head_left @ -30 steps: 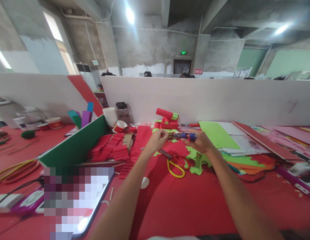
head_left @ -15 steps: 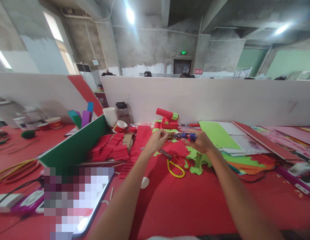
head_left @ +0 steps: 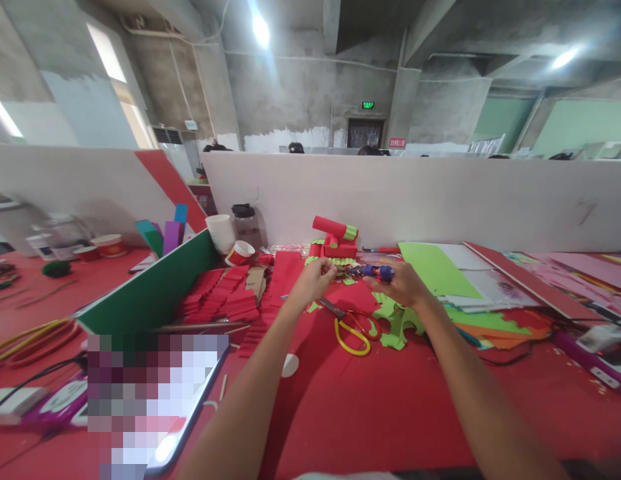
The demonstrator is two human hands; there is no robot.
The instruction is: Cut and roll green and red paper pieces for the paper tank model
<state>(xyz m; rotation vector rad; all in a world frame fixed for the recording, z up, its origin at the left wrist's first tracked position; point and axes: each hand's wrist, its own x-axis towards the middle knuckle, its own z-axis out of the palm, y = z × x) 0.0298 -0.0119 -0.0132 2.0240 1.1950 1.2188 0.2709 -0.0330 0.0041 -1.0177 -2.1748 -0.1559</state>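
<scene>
My right hand (head_left: 403,283) is wrapped round a blue glue gun (head_left: 373,272) whose dark tip points left. Close to that tip, the fingers of my left hand (head_left: 317,275) are pinched together; what they hold is too small to make out. Behind both hands, red paper rolls with green ends (head_left: 334,229) are stacked near the white partition. Scissors with yellow and red handles (head_left: 352,333) lie on the red tabletop (head_left: 360,407) below my hands. Beside them are cut green paper scraps (head_left: 394,321).
Red paper strips (head_left: 225,293) are piled left of my hands, by a green divider (head_left: 140,297). Paper cups (head_left: 240,253) and a bottle (head_left: 246,227) stand behind them. A phone (head_left: 183,413) lies front left. Green sheets (head_left: 435,270) and a red board (head_left: 530,283) are at right.
</scene>
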